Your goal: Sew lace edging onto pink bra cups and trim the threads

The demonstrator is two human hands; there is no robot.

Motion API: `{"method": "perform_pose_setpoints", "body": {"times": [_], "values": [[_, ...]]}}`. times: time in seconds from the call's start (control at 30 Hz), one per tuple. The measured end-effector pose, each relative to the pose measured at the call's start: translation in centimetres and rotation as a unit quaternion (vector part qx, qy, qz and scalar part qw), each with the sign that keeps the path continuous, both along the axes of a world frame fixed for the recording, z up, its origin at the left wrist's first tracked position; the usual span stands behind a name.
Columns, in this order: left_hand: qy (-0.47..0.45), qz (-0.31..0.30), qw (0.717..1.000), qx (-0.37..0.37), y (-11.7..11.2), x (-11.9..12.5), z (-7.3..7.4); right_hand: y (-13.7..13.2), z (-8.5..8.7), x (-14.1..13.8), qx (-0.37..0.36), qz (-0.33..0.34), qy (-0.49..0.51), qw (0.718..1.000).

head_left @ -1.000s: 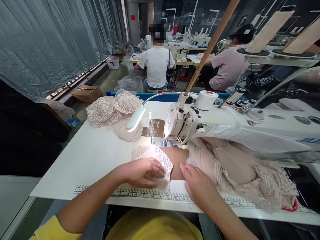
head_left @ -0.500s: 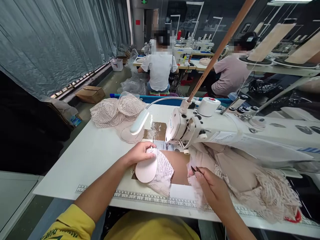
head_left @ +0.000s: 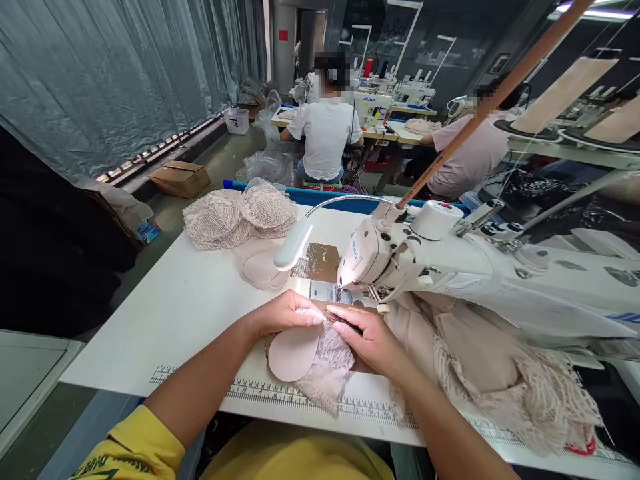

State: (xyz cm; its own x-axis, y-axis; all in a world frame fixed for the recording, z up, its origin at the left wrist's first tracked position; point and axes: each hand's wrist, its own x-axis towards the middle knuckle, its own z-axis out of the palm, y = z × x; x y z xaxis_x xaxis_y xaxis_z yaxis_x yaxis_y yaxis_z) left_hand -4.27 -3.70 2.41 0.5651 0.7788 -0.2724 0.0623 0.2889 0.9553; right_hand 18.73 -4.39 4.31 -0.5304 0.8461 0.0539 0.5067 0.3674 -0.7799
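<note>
My left hand [head_left: 284, 312] is closed, pinching the top edge of a pale pink bra cup [head_left: 294, 355] with white lace [head_left: 332, 357] along its right side. The cup lies on the table in front of the sewing machine [head_left: 373, 257]. My right hand [head_left: 373, 337] is wrapped round small dark thread snips [head_left: 357, 329], mostly covered by the fingers. Its fingertips meet the lace right beside my left fingertips. Whether the blades touch a thread cannot be made out.
Finished lace cups [head_left: 220, 217] are stacked at the table's back left, near a lamp [head_left: 294, 245]. Beige lace fabric [head_left: 480, 353] is heaped right of the machine. A printed ruler [head_left: 260, 392] runs along the front edge. Two people sit at machines ahead, one in a white shirt [head_left: 327, 137].
My right hand has moved left with the snips, from the fabric on the right to the lace by my left hand. The camera view has shifted slightly.
</note>
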Motion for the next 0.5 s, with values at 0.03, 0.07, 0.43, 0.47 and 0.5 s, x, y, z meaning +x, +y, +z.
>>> {"method": "perform_pose_setpoints", "body": {"times": [0.03,0.07,0.43,0.47,0.5], "values": [[-0.003,-0.003,1.000,0.004,0.0,0.0,-0.1,0.1,0.0,-0.3,-0.009,0.004,0.010,1.000],[-0.007,-0.007,1.000,0.009,0.0,0.0,-0.3,0.1,0.0,-0.5,-0.020,0.010,0.018,1.000],[0.000,-0.032,0.999,0.043,0.1,0.4,-0.6,0.1,-1.1,-1.6,-0.058,0.008,0.047,0.997],[0.002,-0.036,0.998,0.043,0.1,0.4,-0.5,0.1,-1.2,-1.6,-0.065,0.012,0.054,0.996],[0.005,-0.038,0.998,0.044,0.1,0.4,-0.4,0.2,-1.2,-1.6,-0.070,0.014,0.059,0.996]]}}
